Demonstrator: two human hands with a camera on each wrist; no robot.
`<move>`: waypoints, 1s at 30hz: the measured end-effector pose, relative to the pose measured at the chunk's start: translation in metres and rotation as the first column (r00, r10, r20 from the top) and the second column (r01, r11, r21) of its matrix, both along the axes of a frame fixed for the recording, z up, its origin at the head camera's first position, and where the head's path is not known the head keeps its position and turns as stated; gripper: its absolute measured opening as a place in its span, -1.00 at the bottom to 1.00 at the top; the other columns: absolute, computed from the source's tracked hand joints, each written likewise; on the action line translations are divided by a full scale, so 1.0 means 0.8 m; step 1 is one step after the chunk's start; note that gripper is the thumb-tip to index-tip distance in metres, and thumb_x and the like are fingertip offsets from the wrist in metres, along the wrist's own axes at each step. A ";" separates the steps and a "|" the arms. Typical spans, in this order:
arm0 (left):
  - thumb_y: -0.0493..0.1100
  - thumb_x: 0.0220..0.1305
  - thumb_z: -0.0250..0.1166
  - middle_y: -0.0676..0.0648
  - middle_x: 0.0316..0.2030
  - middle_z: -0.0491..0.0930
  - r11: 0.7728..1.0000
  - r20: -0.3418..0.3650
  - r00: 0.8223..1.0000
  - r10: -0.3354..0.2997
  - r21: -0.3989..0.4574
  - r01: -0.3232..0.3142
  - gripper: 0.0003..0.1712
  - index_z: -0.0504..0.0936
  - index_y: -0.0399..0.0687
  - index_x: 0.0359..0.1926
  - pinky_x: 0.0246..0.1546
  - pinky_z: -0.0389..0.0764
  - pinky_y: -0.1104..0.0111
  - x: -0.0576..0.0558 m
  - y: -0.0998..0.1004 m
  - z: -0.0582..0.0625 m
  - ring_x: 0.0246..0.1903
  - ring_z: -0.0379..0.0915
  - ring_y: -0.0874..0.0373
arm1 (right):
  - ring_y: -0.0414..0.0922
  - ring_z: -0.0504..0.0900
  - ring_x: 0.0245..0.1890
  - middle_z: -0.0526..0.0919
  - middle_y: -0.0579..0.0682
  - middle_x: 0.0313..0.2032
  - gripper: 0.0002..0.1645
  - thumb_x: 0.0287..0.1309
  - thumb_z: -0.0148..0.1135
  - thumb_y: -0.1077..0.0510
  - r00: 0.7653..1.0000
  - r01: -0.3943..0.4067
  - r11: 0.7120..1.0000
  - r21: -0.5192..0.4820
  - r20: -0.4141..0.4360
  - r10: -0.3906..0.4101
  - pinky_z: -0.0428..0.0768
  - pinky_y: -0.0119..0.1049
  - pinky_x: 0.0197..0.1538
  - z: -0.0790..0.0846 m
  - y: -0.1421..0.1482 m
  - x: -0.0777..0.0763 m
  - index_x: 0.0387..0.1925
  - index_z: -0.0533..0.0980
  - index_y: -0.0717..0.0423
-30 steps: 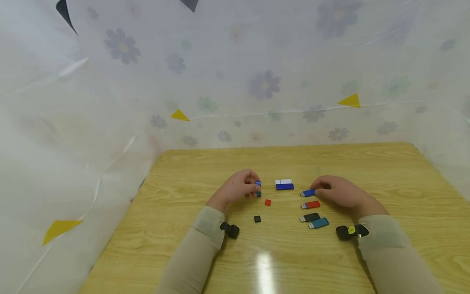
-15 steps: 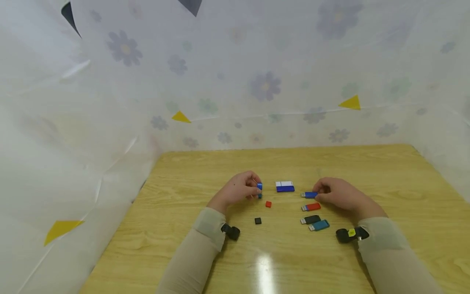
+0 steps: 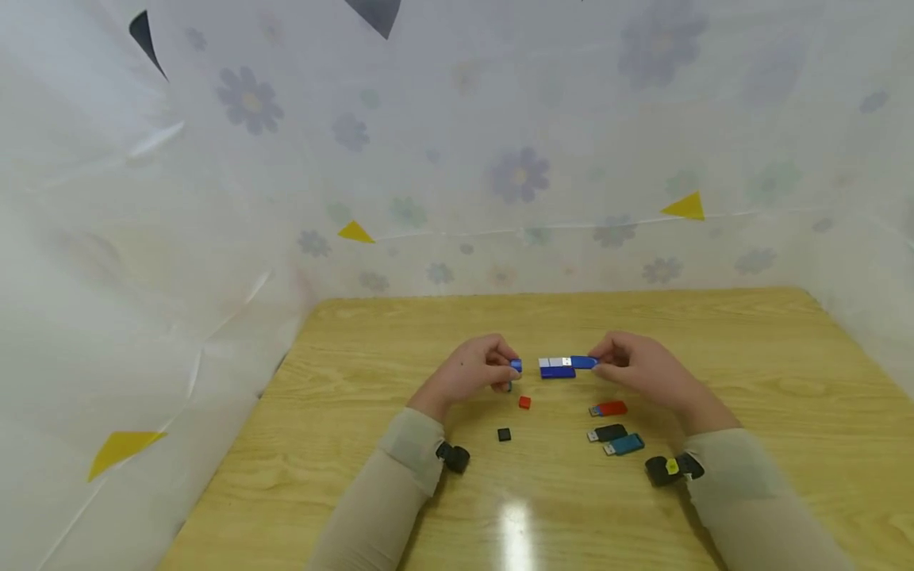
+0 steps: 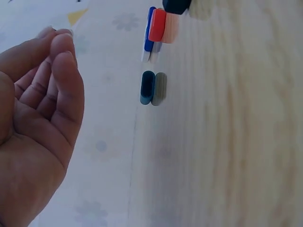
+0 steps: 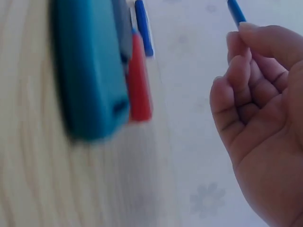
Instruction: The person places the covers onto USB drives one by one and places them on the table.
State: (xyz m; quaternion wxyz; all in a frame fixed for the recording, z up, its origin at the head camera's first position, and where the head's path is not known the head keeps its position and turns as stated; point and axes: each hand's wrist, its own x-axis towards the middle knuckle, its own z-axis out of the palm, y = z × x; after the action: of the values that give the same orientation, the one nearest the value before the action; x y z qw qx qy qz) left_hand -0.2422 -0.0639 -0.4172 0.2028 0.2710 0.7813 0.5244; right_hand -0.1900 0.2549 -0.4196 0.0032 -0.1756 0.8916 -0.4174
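My left hand (image 3: 473,366) pinches a small blue cap (image 3: 516,365) between thumb and fingertips. Across from it, my right hand (image 3: 646,374) pinches the rear end of a blue USB stick (image 3: 584,362), raised with its metal plug pointing left toward the cap. A gap separates plug and cap. In the head view the stick overlaps a white-and-blue USB stick (image 3: 557,373) lying behind. Below the left fingers a teal cap (image 4: 147,87) stands on the table. A red cap (image 3: 524,403) and a black cap (image 3: 504,434) lie nearer.
On the wooden table (image 3: 400,492), a red USB stick (image 3: 610,408), a black USB stick (image 3: 607,433) and a teal USB stick (image 3: 624,444) lie near the right forearm, plugs leftward. A flowered white sheet (image 3: 443,159) hangs behind the table.
My right hand has lifted the blue USB stick from the table and carried it left and away from me. My left hand, with the blue cap, has shifted slightly right.
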 end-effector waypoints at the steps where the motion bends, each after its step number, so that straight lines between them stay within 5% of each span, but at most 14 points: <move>1: -0.15 0.38 0.36 -0.19 -0.18 0.71 1.000 -0.006 1.000 -0.004 0.001 0.004 -0.84 0.60 -0.04 -0.08 -0.19 0.68 0.03 0.001 0.001 0.001 -0.28 0.67 -0.11 | -0.10 0.62 -0.20 0.66 -0.12 -0.20 -0.84 0.37 0.32 0.03 1.000 -0.007 1.000 -0.003 -0.011 0.007 0.62 -0.22 -0.16 0.002 -0.005 0.000 -0.10 0.60 -0.05; 5: -0.16 0.38 0.37 -0.11 -0.22 0.73 0.999 -0.018 0.999 -0.045 -0.003 0.045 -0.84 0.60 -0.06 -0.09 -0.21 0.67 -0.01 0.005 0.007 0.007 -0.28 0.66 -0.16 | -0.11 0.61 -0.25 0.65 -0.15 -0.24 -0.85 0.36 0.32 0.03 0.999 -0.027 1.000 0.004 -0.026 0.027 0.62 -0.23 -0.20 0.009 -0.021 0.002 -0.10 0.60 -0.06; 17: -0.18 0.35 0.39 -0.33 -0.21 0.71 0.992 -0.018 0.993 -0.116 0.046 0.117 -0.84 0.58 -0.06 -0.13 -0.21 0.64 -0.13 0.015 0.027 0.015 -0.33 0.65 -0.28 | -0.15 0.63 -0.33 0.67 -0.15 -0.30 -0.89 0.35 0.34 0.10 0.991 -0.131 0.991 -0.034 -0.045 0.130 0.60 -0.24 -0.27 0.019 -0.041 0.008 -0.15 0.58 -0.04; 30: -0.26 0.43 0.29 -0.44 -0.25 0.66 0.981 -0.040 0.991 -0.126 0.141 0.130 -0.89 0.55 -0.13 -0.09 -0.22 0.64 -0.16 0.022 0.033 0.016 -0.37 0.64 -0.32 | -0.09 0.59 -0.37 0.67 -0.17 -0.32 -0.92 0.34 0.35 0.11 0.996 -0.070 0.996 -0.056 -0.054 0.067 0.55 -0.23 -0.36 0.021 -0.052 0.013 -0.16 0.61 -0.08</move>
State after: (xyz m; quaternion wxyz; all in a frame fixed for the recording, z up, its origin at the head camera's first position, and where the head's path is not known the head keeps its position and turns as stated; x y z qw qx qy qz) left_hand -0.2249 -0.0371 -0.4043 0.2042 0.3425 0.7256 0.5608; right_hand -0.1799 0.2133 -0.4032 -0.0110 -0.2169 0.8725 -0.4378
